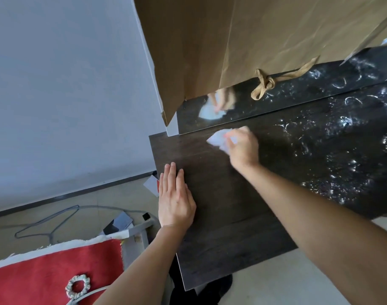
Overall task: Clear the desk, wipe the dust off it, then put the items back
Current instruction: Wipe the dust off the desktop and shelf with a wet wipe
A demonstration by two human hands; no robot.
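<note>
A dark wooden desk (pixel 221 216) fills the middle of the head view. My right hand (pixel 243 148) grips a crumpled white tissue (pixel 219 138) and presses it to the desk top near the back left. My left hand (pixel 175 199) lies flat on the desk's left edge, fingers straight. White dust streaks (pixel 342 137) cover the right part of the desk. A mirror (pixel 276 100) along the back reflects the hand and tissue.
Brown paper tied with a ribbon (pixel 265 84) covers the mirror's upper part. A red rug with a white border (pixel 56 271) lies at the lower left, a scrunchie (pixel 77 287) on it. A grey cable (pixel 56 219) and cards (pixel 120 223) lie on the floor.
</note>
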